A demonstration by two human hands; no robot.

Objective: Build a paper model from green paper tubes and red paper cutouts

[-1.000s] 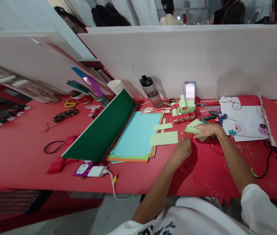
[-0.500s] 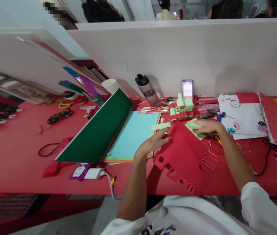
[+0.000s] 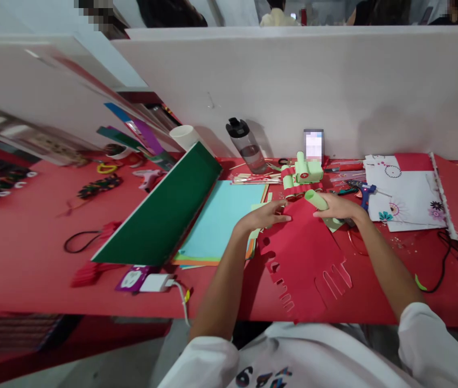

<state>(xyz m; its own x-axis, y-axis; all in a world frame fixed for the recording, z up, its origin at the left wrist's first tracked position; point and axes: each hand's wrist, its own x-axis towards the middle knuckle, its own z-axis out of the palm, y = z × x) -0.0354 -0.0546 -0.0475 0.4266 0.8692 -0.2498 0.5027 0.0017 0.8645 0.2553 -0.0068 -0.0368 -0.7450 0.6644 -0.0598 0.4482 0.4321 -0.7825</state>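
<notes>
A red paper sheet [image 3: 305,242] with cut-out holes and slots along its edges is in front of me. My left hand [image 3: 267,215] grips its upper left edge between thumb and fingers. In my right hand [image 3: 336,207] is a rolled light green paper tube [image 3: 316,200], held over the sheet's top corner. Under that hand lies a light green paper piece [image 3: 333,223], partly hidden. Just beyond both hands stands a light green and red paper model [image 3: 304,172] with a chimney-like tube on top.
A green board [image 3: 160,210] leans over light blue paper sheets [image 3: 208,221] at left. Behind stand a water bottle [image 3: 247,145] and a phone [image 3: 313,144]. A blue glue gun [image 3: 365,193] and a decorated white sheet [image 3: 407,199] lie at right; a white charger [image 3: 156,283] is at front left.
My right hand has lifted the light green tube off the paper piece and moved it slightly left. The red sheet has turned a little, with my left hand still on it.
</notes>
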